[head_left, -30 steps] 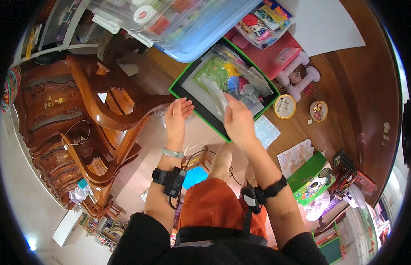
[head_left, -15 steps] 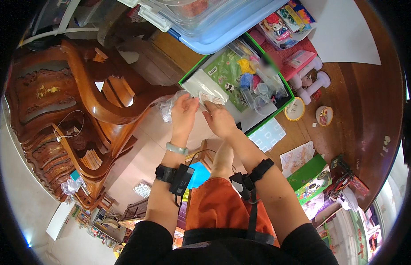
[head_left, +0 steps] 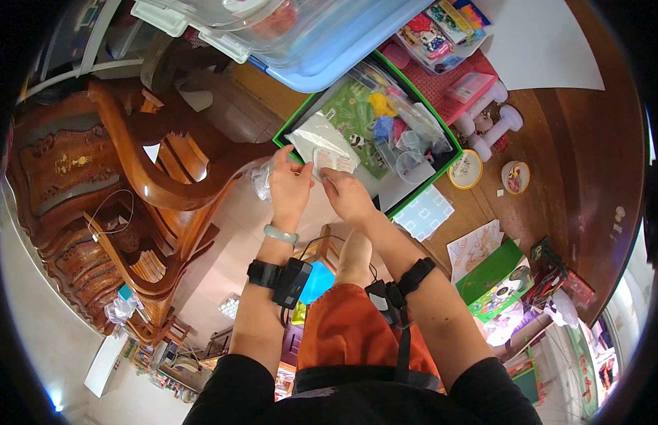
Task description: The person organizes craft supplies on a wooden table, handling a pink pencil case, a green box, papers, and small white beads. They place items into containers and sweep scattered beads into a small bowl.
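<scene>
While both hands are meeting just in front of the green-rimmed box (head_left: 290, 127), I am watching them work a small white packet (head_left: 334, 160) between them. The left hand (head_left: 290, 185) is pinching the packet's left edge with thumb and fingertips, and a crumpled bit of clear plastic wrap (head_left: 260, 177) is bunching against the outer side of that hand. The right hand (head_left: 346, 195) is closing its fingertips on the packet's lower right edge, so the two hands are pressing in toward each other with the packet held between them, above the box's near rim.

A second ago the right hand was reaching deep into the box among the bags while the left was hovering open beside it; half a second ago both were drawing back toward me with something pale between them. Now the packet is sitting clear of the box contents, which I am reading as the lifting-out being done and the handling of the packet itself being under way, perhaps opening it, though I cannot tell whether any seal is torn.

Inside the box a larger white pouch (head_left: 316, 136), a green printed sheet (head_left: 353, 117) and some clear cups (head_left: 408, 159) are lying untouched. Beyond it, a blue-lidded clear bin (head_left: 307, 42) is overhanging the wooden table (head_left: 591, 156), and a carved wooden chair (head_left: 123, 170) is standing to my left.
</scene>
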Demonstrator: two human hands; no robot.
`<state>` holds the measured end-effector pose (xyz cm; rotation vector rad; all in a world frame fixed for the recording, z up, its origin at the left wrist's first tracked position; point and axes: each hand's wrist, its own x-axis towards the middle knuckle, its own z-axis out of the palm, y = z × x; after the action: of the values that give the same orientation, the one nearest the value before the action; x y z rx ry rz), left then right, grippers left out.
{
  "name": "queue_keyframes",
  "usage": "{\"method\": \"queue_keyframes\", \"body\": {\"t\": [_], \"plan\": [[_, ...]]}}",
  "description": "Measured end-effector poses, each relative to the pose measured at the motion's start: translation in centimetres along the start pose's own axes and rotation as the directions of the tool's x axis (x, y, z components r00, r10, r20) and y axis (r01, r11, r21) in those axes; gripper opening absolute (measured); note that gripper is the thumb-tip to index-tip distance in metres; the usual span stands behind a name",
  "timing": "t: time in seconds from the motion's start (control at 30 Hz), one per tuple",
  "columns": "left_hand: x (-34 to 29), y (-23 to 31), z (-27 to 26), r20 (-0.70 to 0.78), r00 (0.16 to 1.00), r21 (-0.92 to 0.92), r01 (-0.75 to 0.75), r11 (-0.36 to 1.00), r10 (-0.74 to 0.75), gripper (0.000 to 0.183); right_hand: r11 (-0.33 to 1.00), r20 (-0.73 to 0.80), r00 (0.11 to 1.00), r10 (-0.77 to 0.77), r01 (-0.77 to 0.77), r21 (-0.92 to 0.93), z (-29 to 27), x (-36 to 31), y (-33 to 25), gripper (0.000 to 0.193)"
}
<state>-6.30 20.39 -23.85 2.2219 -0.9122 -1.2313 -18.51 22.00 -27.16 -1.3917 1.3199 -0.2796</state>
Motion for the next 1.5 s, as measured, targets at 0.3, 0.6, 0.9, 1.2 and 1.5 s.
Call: {"method": "queue_keyframes", "body": {"t": [0.3,0.6,0.9,1.2,1.5], "plan": [[0.5,0.0,1.1,-0.007,0.959,0.455,-0.249,0.855,0.283,0.049,0.987,-0.133,0.981,-0.145,0.133,-0.089,0.2,-0.6,3.5,0.029],[-3.9,2.2,4.0,0.108,0.938,-0.033,-0.328,0.944,0.329,0.021,0.823,-0.480,0.838,0.261,0.067,0.564,-4.7,-9.3,3.9,0.014],[-13.1,2.3,13.3,0.517,0.779,-0.118,-0.345,0.931,0.354,0.014,0.707,-0.619,0.429,0.658,-0.068,0.704,-11.8,-22.5,16.0,0.018],[-21.3,-0.4,24.1,0.796,0.597,0.056,-0.239,0.969,0.101,0.030,0.747,-0.818,-0.112,0.564,-0.352,0.563,-18.2,-43.7,32.3,0.037],[-34.2,-4.7,39.8,0.961,0.253,0.208,-0.383,0.900,-0.114,0.077,0.426,-0.598,-0.155,0.787,-0.564,0.707,-18.5,-57.9,44.9,0.061]]}}
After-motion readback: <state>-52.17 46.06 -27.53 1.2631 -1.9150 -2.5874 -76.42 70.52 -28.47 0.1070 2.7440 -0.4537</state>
